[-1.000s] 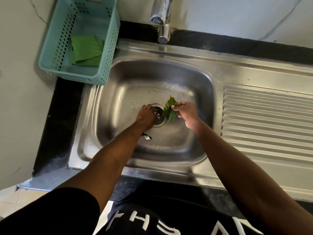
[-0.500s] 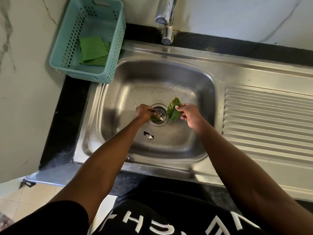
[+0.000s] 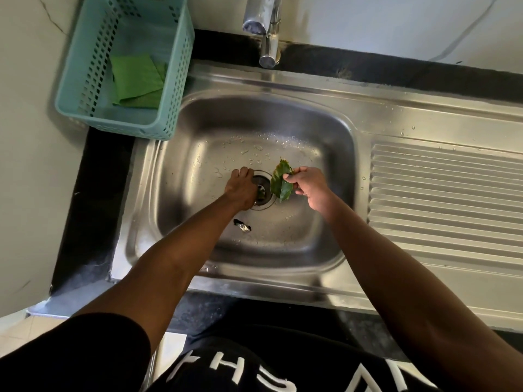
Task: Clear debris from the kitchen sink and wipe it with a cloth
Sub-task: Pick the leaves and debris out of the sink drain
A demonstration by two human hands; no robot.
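Observation:
The steel sink (image 3: 254, 117) is wet, with drops on its floor. My left hand (image 3: 240, 188) is down at the drain (image 3: 266, 204), fingers curled over its left edge and pinching a small greenish scrap (image 3: 260, 194). To the right of the drain, my right hand (image 3: 308, 185) pinches a bunch of green leaves (image 3: 280, 182) just above the basin floor. A small black and silver wrapper scrap (image 3: 242, 225) lies on the floor in front of the drain, beside my left forearm. A folded green cloth (image 3: 135, 80) lies in the teal basket (image 3: 124, 124).
The basket stands on the black counter at the sink's back left corner. A chrome tap (image 3: 266, 26) reaches over the back rim. The ribbed draining board (image 3: 441, 199) spreads to the right. A pale wall runs along the left side.
My left hand lifted a greenish scrap from the drain, then dropped back onto the drain's left edge. My right hand has kept its hold on the leaves and barely moved.

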